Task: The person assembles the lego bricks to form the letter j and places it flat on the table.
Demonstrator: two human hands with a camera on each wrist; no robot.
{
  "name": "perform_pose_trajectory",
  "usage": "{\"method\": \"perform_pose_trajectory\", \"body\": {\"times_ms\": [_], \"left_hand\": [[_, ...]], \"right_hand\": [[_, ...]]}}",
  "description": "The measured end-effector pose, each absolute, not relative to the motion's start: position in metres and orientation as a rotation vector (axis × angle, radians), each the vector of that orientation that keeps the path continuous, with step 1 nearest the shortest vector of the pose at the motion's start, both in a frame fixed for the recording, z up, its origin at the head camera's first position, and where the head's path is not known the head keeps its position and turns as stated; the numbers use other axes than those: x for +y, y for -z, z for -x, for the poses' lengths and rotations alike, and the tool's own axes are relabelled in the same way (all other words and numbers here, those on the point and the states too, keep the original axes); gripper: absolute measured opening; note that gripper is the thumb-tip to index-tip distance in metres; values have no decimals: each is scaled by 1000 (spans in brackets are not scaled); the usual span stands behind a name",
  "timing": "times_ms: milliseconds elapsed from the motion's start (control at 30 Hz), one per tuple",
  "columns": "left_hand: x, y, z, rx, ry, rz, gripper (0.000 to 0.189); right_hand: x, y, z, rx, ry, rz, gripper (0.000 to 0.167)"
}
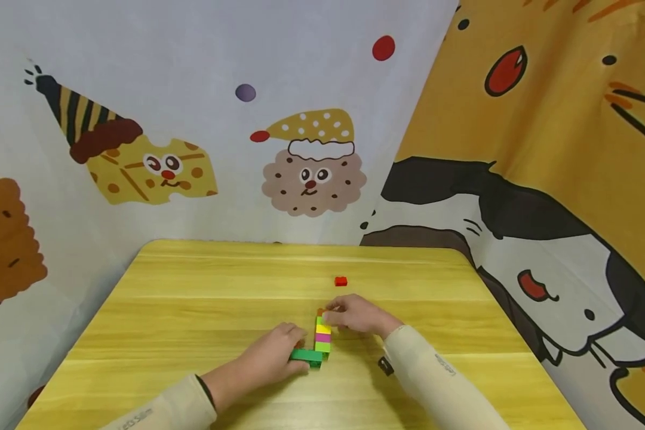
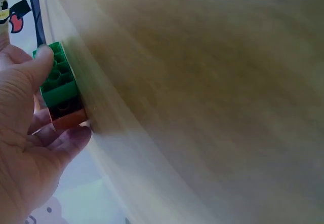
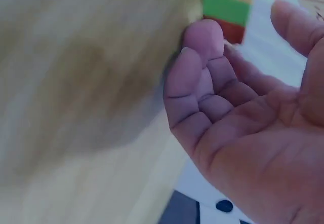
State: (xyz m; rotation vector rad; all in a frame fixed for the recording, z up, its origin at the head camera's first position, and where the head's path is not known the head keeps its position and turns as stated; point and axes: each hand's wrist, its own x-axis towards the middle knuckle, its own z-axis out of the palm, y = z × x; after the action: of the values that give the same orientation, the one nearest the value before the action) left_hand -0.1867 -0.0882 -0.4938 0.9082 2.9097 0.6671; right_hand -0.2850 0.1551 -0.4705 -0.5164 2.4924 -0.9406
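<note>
My left hand (image 1: 271,355) grips a long green toy brick (image 1: 306,355). In the left wrist view its thumb lies over the green brick (image 2: 58,82), whose hollow side shows, and fingers reach past an orange-red piece (image 2: 70,118). Touching or close beside the green brick is a row of joined bricks (image 1: 323,338) in light green, magenta and yellow, with orange at the far end. At that far end is my right hand (image 1: 357,313). The right wrist view has its fingers loosely bent and the thumb apart, near the joined bricks (image 3: 226,7); contact cannot be told.
A small red brick (image 1: 341,281) lies on the wooden table (image 1: 220,280), beyond the right hand. Something small and black (image 1: 385,365) shows beside the right sleeve. Behind the table hangs a cloth (image 1: 193,60) printed with cartoon figures.
</note>
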Motion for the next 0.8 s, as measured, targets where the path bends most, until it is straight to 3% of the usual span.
{"method": "perform_pose_trajectory", "body": {"times_ms": [133, 367, 633, 800], "left_hand": [[-96, 494, 186, 2883, -769, -784, 82], [-99, 496, 186, 2914, -738, -843, 72], [-100, 498, 187, 2919, -757, -875, 67], [-102, 496, 187, 2920, -761, -865, 69]], "right_hand": [[157, 468, 302, 2821, 816, 544, 33], [167, 488, 326, 3122, 301, 702, 32], [152, 498, 304, 3121, 64, 1081, 33], [144, 497, 289, 3130, 15, 1138, 33]]}}
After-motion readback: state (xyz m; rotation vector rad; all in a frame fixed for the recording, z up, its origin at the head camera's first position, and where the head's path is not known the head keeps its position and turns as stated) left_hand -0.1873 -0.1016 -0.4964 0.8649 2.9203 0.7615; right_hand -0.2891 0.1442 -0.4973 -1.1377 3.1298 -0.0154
